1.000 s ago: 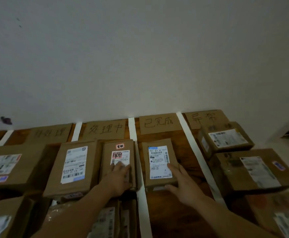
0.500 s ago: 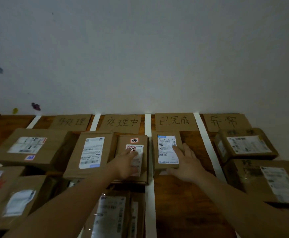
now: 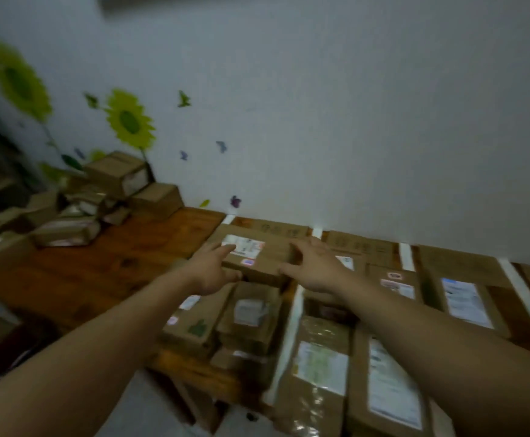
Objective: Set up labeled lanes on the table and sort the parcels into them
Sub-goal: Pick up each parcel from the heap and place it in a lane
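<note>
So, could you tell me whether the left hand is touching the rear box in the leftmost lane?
Cannot tell. Head view: the left hand overlaps the box, fingers over its label, but blur hides any contact or gap.

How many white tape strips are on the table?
4 tape strips: one leftmost, one crossing under the right hand, one beside it, one far right. Others may be hidden.

free: bare table (image 3: 99, 269) wood at left, open from above | blocked: parcels (image 3: 392, 383) packed edge to edge across the right side, up to the wall (image 3: 352, 121) | far left: heap of boxes (image 3: 115, 190) against that wall
</note>
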Available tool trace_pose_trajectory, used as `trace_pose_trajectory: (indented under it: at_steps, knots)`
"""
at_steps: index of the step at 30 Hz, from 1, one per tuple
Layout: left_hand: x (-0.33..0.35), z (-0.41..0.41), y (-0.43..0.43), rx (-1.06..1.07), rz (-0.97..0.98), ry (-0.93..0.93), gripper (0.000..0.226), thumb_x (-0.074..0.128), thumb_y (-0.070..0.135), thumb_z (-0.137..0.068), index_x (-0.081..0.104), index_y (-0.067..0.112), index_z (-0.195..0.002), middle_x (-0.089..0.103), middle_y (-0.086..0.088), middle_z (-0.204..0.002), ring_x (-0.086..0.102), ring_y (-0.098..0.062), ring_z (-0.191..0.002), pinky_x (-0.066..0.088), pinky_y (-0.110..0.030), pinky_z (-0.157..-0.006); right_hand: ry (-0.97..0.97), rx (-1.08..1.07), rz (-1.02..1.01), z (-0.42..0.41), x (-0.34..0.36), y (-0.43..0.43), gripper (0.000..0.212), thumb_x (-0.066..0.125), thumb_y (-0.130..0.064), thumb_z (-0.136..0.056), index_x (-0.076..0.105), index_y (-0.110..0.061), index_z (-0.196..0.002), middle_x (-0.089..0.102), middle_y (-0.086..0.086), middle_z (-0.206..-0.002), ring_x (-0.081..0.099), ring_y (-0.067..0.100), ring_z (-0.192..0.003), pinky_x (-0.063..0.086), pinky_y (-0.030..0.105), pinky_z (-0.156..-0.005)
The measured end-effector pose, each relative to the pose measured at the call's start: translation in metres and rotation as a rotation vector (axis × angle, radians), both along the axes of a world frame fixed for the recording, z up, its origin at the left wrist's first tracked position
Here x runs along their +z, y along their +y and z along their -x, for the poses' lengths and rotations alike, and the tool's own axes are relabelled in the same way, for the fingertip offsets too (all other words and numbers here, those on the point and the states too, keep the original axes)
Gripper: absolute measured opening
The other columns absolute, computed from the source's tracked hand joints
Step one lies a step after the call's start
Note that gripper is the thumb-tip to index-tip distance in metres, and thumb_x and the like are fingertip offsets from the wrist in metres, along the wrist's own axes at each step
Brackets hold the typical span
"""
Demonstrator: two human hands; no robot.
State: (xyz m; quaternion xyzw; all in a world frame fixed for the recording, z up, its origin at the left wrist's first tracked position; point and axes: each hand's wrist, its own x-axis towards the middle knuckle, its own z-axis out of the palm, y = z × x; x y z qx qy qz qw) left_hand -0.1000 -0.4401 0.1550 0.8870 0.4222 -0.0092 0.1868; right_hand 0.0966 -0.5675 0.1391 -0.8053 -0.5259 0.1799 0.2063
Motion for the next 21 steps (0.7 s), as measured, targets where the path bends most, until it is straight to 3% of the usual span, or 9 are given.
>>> trace_pose_trajectory:
  at_steps: [6, 9, 13, 21]
  knots:
    - [0.027, 0.172, 0.061, 0.191, 0.026, 0.034, 0.075, 0.058, 0.051, -0.085, 0.02, 0.034, -0.147, 0.008, 0.001, -0.158, 0.008, -0.025, -0.145, 0.018, -0.043, -0.113, 0.013, 0.128, 0.058, 0.123, 0.018, 0.082, 0.074, 0.053, -0.063, -0.084, 0.036, -0.024, -0.144, 0.031, 0.008, -0.152, 0.034, 0.028, -0.136, 0.03, 0.037, -0.11]
    - [0.038, 0.231, 0.091, 0.275, 0.047, 0.023, 0.073, 0.057, 0.05, -0.086, 0.019, 0.035, -0.147, 0.007, 0.001, -0.158, 0.008, -0.025, -0.144, 0.018, -0.042, -0.114, -0.082, 0.235, 0.073, 0.165, 0.026, 0.128, 0.063, 0.049, -0.058, -0.089, 0.042, -0.023, -0.141, 0.035, 0.01, -0.15, 0.035, 0.029, -0.134, 0.031, 0.035, -0.105]
    - [0.039, 0.286, 0.133, 0.405, 0.094, 0.008, 0.073, 0.058, 0.046, -0.087, 0.019, 0.035, -0.147, 0.007, 0.001, -0.158, 0.009, -0.026, -0.144, 0.018, -0.046, -0.116, -0.031, 0.248, 0.048, 0.21, 0.031, 0.196, 0.078, 0.053, -0.066, -0.081, 0.036, -0.024, -0.144, 0.034, 0.01, -0.15, 0.038, 0.029, -0.132, 0.035, 0.039, -0.105]
    - [0.035, 0.363, 0.255, 0.555, 0.08, 0.069, 0.074, 0.057, 0.046, -0.088, 0.017, 0.033, -0.148, 0.006, -0.002, -0.158, 0.008, -0.028, -0.144, 0.02, -0.047, -0.115, 0.041, 0.367, 0.072, 0.274, 0.019, 0.359, 0.078, 0.052, -0.069, -0.08, 0.035, -0.027, -0.143, 0.033, 0.008, -0.149, 0.039, 0.03, -0.131, 0.038, 0.039, -0.102]
